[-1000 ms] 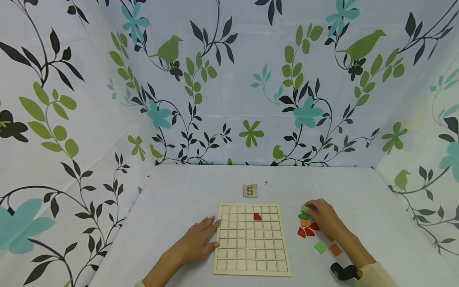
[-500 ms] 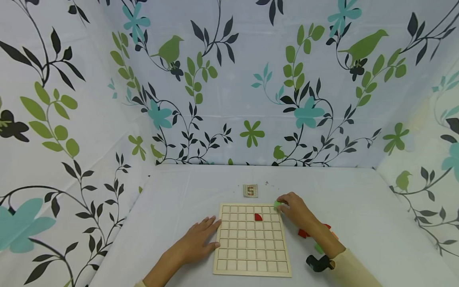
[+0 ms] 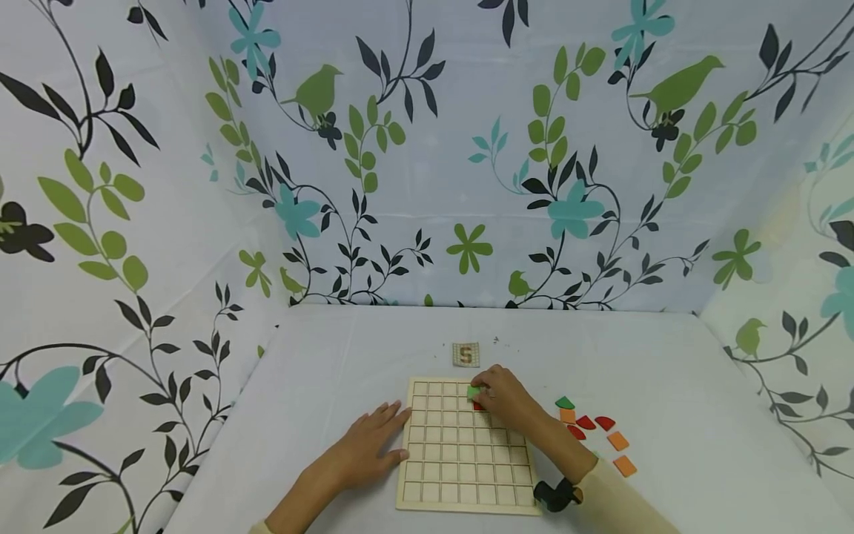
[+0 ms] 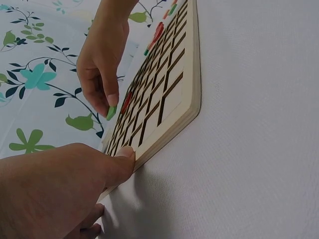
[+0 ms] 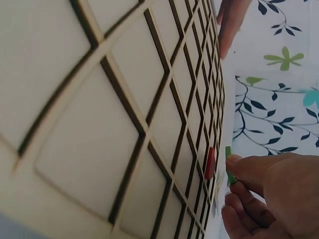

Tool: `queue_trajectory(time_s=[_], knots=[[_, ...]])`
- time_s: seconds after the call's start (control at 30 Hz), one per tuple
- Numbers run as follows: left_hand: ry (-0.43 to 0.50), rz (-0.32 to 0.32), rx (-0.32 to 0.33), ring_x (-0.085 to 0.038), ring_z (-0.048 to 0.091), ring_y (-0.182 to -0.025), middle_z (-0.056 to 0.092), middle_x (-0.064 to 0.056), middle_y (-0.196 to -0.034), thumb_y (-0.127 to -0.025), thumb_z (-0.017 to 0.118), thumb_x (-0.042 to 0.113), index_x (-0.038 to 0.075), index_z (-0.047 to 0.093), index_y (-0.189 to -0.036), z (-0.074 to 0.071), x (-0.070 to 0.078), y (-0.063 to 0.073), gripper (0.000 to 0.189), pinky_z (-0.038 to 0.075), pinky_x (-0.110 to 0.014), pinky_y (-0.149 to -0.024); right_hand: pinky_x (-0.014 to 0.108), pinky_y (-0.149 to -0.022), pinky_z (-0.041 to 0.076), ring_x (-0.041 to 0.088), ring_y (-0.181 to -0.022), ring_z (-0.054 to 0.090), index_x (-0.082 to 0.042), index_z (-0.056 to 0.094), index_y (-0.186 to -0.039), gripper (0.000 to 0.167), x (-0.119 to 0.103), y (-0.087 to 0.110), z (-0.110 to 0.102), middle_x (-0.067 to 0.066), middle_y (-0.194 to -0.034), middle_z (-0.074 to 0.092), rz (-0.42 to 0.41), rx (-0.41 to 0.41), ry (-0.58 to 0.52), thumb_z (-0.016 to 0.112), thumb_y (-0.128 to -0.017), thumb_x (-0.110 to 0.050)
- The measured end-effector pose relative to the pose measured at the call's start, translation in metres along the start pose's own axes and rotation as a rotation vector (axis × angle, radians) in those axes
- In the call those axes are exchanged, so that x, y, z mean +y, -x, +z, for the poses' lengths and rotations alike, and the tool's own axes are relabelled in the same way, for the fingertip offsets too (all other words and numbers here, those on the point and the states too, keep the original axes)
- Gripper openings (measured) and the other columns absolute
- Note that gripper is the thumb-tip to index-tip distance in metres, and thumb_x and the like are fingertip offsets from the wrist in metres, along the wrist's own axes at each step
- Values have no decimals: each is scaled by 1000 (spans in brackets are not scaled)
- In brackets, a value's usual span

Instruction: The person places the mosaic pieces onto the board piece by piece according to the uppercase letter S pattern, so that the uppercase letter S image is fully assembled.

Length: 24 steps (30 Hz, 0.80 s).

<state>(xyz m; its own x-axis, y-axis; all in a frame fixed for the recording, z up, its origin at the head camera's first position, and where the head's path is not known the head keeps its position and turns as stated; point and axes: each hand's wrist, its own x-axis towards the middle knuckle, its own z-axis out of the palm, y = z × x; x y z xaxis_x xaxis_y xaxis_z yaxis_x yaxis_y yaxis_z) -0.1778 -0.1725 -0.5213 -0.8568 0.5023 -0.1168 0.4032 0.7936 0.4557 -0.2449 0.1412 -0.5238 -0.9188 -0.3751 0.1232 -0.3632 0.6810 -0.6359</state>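
Note:
A pale wooden grid board lies on the white table. My left hand rests at its left edge, the fingers spread and the thumb touching the rim. My right hand pinches a light green square tile between thumb and fingertips, over the far rows of the board. In the right wrist view the green tile is held on edge, just above the grid. Close by, a red quarter-circle piece sits in a cell; in the head view the hand partly covers it.
Right of the board lie a dark green rounded piece, several red pieces and several orange squares. Beyond the board is a small card marked with an S-like figure. A black device is at the right wrist.
My right hand has taken the light green tile from the loose pieces and carried it left over the board's far rows. My left hand stays in place.

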Motion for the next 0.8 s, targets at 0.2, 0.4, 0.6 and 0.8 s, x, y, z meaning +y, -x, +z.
queue_trajectory(time_s=[0.2, 0.4, 0.6, 0.8], knots=[[2, -16, -10, -42, 24, -160, 29, -16, -173, -106, 61, 47, 15, 36, -165, 2, -1, 1, 72, 21, -66, -127, 42, -86, 56, 24, -103, 59, -5, 74, -114, 17, -4, 1, 11, 6, -111, 65, -81, -19, 47, 75, -98, -9], [5, -16, -5, -42, 25, -160, 30, -16, -172, -105, 62, 46, 14, 37, -165, 2, 0, 1, 72, 21, -66, -127, 40, -83, 52, 21, -98, 56, -5, 74, -112, 15, -7, 2, 13, 6, -107, 66, -116, -24, 54, 76, -98, -6], [8, -20, -13, -42, 25, -160, 29, -15, -173, -105, 62, 47, 16, 36, -165, 3, -1, 1, 72, 20, -66, -127, 44, -79, 44, 21, -94, 56, -10, 75, -106, 12, -12, 2, 10, 4, -100, 68, -121, -21, 123, 79, -95, -9], [-5, -15, -2, -42, 26, -160, 30, -15, -172, -105, 62, 47, 16, 37, -165, 3, -2, 0, 72, 22, -66, -127, 45, -78, 43, 23, -96, 56, -12, 76, -105, 11, -12, 3, 8, 3, -101, 69, -153, -25, 161, 79, -95, -10]])
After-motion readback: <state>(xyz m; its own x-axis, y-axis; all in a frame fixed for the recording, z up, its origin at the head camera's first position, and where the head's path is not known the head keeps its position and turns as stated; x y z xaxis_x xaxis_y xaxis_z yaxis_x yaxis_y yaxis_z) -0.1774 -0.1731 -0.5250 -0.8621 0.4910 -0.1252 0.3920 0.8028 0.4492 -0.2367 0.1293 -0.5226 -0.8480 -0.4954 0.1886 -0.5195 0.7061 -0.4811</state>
